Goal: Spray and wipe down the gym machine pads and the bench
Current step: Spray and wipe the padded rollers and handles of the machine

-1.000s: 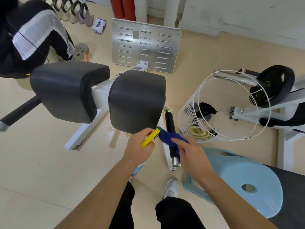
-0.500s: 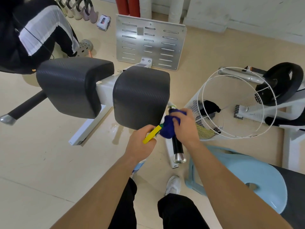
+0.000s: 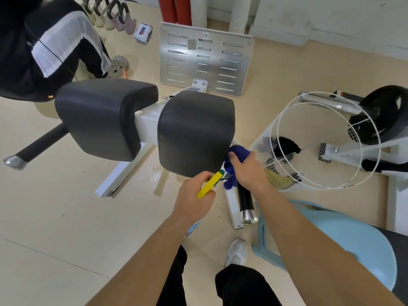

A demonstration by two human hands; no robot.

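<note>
The right hand (image 3: 247,172) is pressing a bunched blue cloth (image 3: 238,153) against the right pad's (image 3: 195,131) near-right edge, while the left hand (image 3: 193,198) is clutching a yellow spray bottle (image 3: 209,184).

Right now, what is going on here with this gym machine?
A person is cleaning the machine. The right hand holds a blue cloth against the right edge of the nearer black pad. The left hand grips a spray bottle with a yellow trigger, below that pad. The other pad, to the left, has no hand on it.
</note>
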